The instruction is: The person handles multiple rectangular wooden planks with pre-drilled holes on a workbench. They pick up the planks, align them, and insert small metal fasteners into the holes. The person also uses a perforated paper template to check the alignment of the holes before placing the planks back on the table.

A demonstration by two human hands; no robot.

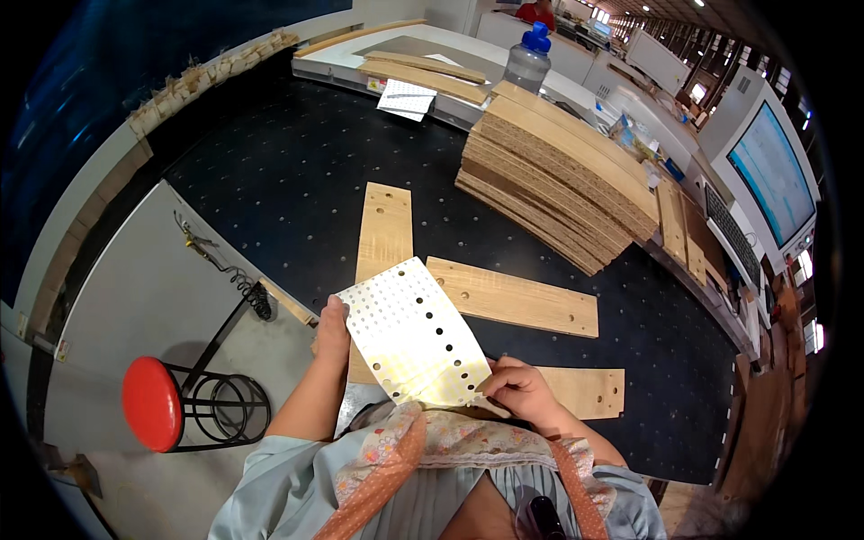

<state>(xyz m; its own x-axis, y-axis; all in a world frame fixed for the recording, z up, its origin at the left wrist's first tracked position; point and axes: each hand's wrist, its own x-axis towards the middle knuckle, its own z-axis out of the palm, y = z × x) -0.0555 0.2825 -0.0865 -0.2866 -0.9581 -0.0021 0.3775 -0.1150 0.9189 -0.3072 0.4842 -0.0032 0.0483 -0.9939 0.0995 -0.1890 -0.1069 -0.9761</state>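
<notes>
In front of my chest is a white sheet (396,324) covered in rows of small round dots, with several dark round spots along its right side. My left hand (331,335) grips its left edge, thumb on top and the other fingers mostly hidden. My right hand (520,389) is closed with bent fingers at its lower right corner. Beneath and around the sheet lie wood-grain boards with round holes: one upright board (385,220) beyond it, a slanted board (513,295) to the right, and another board (585,392) beside my right hand.
A tall stack of chipboard panels (558,171) stands on the dotted black table (297,180). Behind it are a blue-capped bottle (528,61) and a second dotted sheet (406,99). A monitor (772,175) and keyboard (731,223) are at right, a red stool (151,405) at left.
</notes>
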